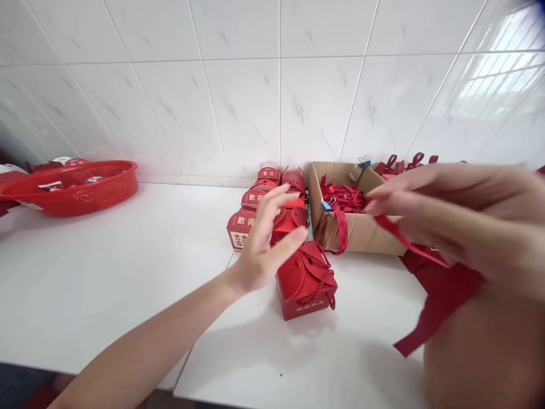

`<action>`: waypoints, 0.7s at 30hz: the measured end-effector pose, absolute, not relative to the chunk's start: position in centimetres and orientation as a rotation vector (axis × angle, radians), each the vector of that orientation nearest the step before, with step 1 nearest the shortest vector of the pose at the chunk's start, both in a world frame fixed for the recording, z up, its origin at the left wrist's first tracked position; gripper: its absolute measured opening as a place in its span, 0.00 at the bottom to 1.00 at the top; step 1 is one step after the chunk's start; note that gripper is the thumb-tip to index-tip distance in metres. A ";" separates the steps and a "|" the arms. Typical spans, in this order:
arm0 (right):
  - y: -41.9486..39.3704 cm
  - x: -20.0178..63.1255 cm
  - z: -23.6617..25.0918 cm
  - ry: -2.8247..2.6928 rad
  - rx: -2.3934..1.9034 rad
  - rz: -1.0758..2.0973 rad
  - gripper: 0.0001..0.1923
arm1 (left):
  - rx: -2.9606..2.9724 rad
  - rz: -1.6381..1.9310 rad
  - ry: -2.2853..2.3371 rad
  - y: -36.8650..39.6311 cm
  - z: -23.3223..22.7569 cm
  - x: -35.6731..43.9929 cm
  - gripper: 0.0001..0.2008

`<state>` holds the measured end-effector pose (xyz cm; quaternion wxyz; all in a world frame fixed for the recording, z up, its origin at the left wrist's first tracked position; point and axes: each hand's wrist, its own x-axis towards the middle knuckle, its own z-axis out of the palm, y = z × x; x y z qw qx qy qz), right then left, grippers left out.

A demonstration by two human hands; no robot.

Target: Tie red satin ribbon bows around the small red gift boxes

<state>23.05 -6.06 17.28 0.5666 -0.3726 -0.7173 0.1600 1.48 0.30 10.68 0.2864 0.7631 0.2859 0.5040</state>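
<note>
The left hand (260, 254), near the centre of the frame, has its fingers spread and its thumb held apart, with nothing in its grasp; it overlaps the red boxes there, but whether it touches any of them cannot be told. The right hand (481, 213), large and blurred at the right of the frame, pinches a red ribbon (453, 298) between thumb and fingers, with a cut end hanging toward the lower right. Just below the left hand, a red gift box (293, 278) with a twisted cord (318, 291) sits on the white table (128, 284). Directly behind it, more red boxes (251, 199) stand in two rows reaching back toward the tiled wall (242, 96). Just right of these, a cardboard box (378, 236) holds a heap of red ribbons (347, 196), one strip draping over its near side, with a blue clip (326, 206) at the near left corner. A red basket (97, 193) with small items in it stands at the left of the frame, well apart from both hands.
</note>
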 end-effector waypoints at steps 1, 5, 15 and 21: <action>-5.5 22.6 17.6 -1.740 -0.898 0.475 0.07 | 1.953 1.257 0.691 0.2 12.5 2.2 0.19; -3.9 22.4 17.9 -1.742 -0.941 0.741 0.07 | 1.767 0.901 0.591 -0.4 17.4 3.6 0.12; -3.9 25.0 18.1 -1.551 -0.963 0.792 0.03 | 1.982 0.905 0.922 0.4 18.5 -0.2 0.09; -3.1 21.5 17.0 -1.630 -0.831 0.947 0.04 | 1.829 0.739 0.604 0.4 16.7 2.9 0.10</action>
